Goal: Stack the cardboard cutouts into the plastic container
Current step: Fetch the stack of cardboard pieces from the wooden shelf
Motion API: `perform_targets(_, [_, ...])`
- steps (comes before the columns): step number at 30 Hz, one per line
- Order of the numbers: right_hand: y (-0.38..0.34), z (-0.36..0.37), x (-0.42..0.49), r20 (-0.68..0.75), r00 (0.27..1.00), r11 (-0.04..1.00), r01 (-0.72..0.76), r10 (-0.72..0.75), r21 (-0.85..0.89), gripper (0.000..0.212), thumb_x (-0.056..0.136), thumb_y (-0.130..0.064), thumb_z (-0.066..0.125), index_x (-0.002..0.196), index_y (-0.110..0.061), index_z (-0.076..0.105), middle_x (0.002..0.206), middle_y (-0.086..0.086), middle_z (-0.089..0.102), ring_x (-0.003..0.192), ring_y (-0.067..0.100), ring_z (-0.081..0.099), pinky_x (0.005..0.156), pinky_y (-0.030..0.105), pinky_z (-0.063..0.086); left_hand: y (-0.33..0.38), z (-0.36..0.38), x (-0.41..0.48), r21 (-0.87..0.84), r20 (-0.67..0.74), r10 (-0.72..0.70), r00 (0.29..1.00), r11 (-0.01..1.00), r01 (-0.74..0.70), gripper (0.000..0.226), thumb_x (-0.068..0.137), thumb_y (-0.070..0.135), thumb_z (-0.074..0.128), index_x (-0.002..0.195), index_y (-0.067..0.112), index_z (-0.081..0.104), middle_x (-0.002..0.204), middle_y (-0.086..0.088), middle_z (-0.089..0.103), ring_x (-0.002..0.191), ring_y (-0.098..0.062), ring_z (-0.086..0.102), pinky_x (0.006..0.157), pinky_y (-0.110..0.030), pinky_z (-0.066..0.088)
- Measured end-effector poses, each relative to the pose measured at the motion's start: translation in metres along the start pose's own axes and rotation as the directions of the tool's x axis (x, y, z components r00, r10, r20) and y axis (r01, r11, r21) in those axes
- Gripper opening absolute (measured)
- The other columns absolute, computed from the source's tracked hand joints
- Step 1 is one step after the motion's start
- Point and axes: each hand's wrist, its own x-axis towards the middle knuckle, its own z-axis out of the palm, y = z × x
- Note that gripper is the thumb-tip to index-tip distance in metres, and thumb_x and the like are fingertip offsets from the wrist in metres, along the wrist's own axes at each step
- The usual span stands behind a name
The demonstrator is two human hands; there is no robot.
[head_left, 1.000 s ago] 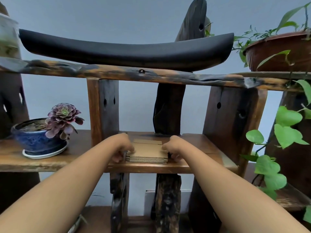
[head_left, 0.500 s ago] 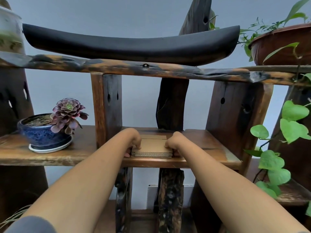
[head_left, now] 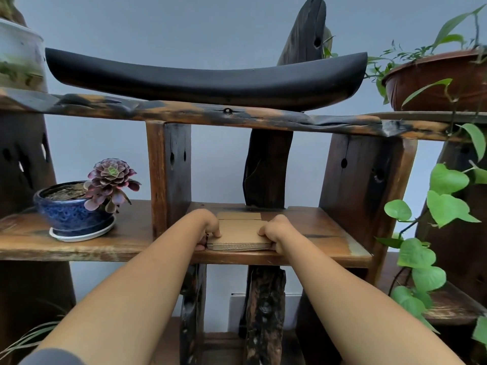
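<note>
cardboard stack (head_left: pixel 238 234) betw 2 posts, succulent pot (head_left: pixel 72 206) left

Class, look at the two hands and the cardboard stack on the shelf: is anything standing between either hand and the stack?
Nothing visible. The left hand and right hand already grip the cardboard stack at its two ends on the shelf. The plastic container is not in view, so that path cannot be judged.
</note>
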Motion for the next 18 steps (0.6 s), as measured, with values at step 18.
perform_targets(18, [0.019, -0.045, -0.075, -0.053, 0.997, 0.995, 0.068, -0.064, 0.070, 0.017, 0.085, 0.000, 0.066, 0.086, -0.011, 0.053, 0.099, 0.015, 0.061, 0.096, 0.030, 0.062, 0.090, 0.046, 0.057, -0.028, 0.030, -0.077, -0.227, -0.071, 0.239, 0.968, 0.942, -0.249, 0.025, 0.091, 0.008, 0.062, 0.114, 0.004, 0.051, 0.081, -0.011, 0.061, 0.060, -0.017, 0.059, 0.087, -0.043, 0.058])
